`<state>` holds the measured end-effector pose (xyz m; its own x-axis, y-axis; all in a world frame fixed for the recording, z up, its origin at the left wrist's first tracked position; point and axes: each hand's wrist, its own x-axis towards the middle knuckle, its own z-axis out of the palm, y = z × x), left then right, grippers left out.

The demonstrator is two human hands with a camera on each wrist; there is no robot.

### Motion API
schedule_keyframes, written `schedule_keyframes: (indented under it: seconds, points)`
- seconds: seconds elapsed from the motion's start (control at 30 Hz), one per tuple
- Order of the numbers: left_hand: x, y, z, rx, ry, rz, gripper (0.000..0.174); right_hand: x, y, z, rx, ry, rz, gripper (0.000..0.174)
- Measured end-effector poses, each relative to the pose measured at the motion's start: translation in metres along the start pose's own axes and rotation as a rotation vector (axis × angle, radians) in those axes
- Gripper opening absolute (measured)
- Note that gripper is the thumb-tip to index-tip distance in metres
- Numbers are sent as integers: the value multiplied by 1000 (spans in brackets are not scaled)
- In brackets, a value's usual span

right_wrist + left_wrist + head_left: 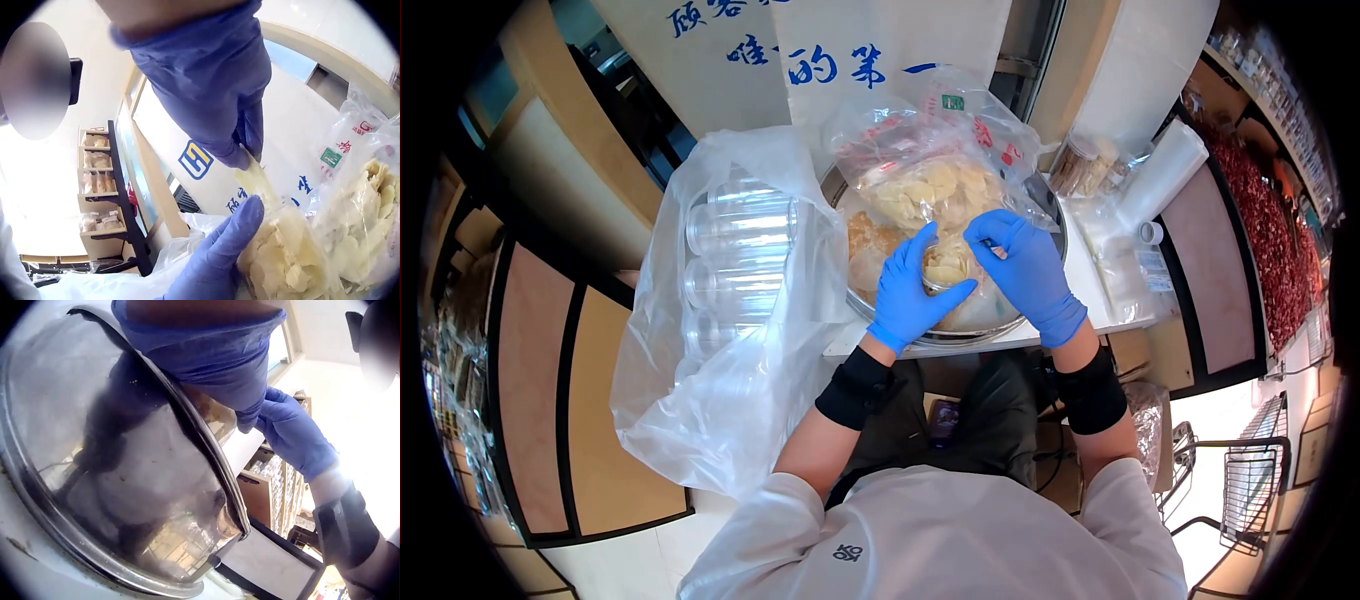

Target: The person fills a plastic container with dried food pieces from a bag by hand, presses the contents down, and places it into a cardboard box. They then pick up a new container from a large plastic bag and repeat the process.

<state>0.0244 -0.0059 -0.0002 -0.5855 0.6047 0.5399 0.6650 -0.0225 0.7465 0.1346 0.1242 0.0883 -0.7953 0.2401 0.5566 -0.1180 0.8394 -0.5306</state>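
My blue-gloved left hand (908, 290) holds a clear plastic jar (284, 269) filled with thin, pale yellow dried slices, thumb and fingers around its side. Above the jar, my gloved right hand (1025, 268) pinches one pale slice (257, 181) between thumb and fingertips. Both hands work over a large round metal tray (215, 447), whose raised rim shows close up in the left wrist view. Behind them, an open plastic bag (940, 190) of the same pale slices rests on the tray. Tan, translucent pieces (868, 245) lie at the tray's left side.
Left of the tray, a large plastic bag (650, 400) holds several clear empty jars (740, 225). On the right stand filled containers (1085, 165), a plastic roll (1165, 170) and flat clear bags (1110, 260). A white panel with blue writing (890, 25) rises behind.
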Motion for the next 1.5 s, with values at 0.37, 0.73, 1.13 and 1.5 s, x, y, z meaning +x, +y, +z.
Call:
schedule_keyframes:
  seconds: [0.37, 0.73, 1.13, 1.5]
  points:
    - [0, -13, 4, 13, 47, 89, 75, -3, 1, 18, -6, -178, -158, 14]
    - [0, -5, -2, -16, 17, -2, 68, -10, -1, 16, 73, -178, -4, 14]
    - [0, -6, -5, 22, -6, 43, 69, -14, 8, 21, 101, -242, 54, 17]
    - [-2, -18, -10, -131, -39, 201, 52, -10, 15, 0, 437, -250, 253, 23]
